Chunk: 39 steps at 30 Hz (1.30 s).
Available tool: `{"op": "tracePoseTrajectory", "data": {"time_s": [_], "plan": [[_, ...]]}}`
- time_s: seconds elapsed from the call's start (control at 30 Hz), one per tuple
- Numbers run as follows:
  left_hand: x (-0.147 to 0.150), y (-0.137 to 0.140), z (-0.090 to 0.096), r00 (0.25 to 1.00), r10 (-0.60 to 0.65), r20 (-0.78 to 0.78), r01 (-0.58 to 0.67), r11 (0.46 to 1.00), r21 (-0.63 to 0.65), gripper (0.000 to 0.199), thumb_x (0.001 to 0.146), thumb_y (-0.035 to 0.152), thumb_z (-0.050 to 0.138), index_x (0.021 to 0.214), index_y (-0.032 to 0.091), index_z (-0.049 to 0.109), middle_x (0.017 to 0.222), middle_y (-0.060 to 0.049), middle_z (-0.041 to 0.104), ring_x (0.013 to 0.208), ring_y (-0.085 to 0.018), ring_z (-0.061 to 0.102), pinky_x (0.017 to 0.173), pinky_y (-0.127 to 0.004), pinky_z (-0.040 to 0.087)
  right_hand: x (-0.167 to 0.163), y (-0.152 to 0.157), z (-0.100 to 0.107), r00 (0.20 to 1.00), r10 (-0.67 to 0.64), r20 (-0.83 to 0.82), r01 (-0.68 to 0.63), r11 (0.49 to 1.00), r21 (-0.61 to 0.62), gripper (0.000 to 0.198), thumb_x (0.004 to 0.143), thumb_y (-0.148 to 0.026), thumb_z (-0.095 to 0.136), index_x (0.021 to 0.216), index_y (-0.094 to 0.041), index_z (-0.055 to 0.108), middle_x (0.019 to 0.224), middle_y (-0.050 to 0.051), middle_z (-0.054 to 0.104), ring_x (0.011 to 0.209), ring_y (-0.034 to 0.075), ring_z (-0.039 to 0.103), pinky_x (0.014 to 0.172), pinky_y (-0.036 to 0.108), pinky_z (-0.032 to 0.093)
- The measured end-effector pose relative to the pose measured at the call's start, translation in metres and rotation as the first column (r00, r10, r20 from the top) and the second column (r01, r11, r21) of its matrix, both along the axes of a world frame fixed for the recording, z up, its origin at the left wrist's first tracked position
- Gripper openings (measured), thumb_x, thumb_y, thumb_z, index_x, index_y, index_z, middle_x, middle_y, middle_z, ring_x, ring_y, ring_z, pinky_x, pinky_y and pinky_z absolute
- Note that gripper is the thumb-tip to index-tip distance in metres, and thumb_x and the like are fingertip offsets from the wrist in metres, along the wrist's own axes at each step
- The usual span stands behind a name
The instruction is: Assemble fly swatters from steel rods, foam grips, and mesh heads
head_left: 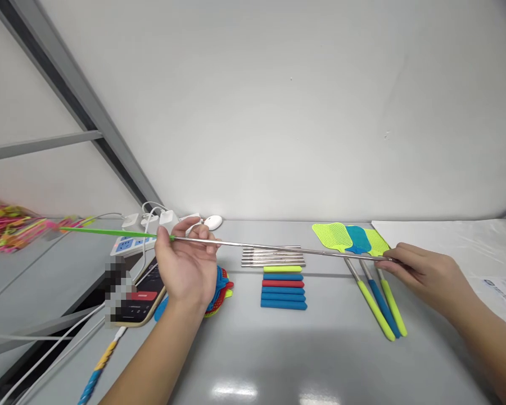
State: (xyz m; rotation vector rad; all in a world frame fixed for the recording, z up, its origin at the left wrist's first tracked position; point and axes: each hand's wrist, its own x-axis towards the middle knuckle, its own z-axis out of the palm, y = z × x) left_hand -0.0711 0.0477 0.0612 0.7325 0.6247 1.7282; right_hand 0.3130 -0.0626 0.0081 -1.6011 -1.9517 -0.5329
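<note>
Over the grey counter (341,360), a long metal rod (253,245) with a green end (109,232) runs sideways: the left grip (189,270), palm up and half-curled, holds it near the green end, and the right grip (430,275) pinches the opposite tip. At right lie three swatters (358,240), mid-counter six coloured sleeves (282,291), and behind these, thin silver tubes (274,257).

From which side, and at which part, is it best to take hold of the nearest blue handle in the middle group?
I would pinch this blue handle near its middle, across its width, coming from above and the near side. It is slim, its length running left to right. A second blue handle lies close along its far side, while its near edge faces the grey tabletop.
</note>
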Motion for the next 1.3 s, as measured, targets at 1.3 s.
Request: {"op": "tracePoseTrajectory", "data": {"time_s": [1.3], "plan": [[0.063,-0.058,-0.05,0.957,-0.28,-0.075,0.273,0.957,-0.095,0.046,0.099,0.053,0.021,0.087,0.02,0.051,0.071,-0.005,0.071,0.058,-0.015,0.057,0.066,-0.03,0.045,-0.189,0.002,0.043,0.981,0.009,-0.195,-0.132,0.768,-0.627,0.034,0.097,-0.041,0.044,0.072,-0.023,0.06,0.072,0.002,0.069,0.063,0.019,0.064,0.053,0.028,0.037]]}}
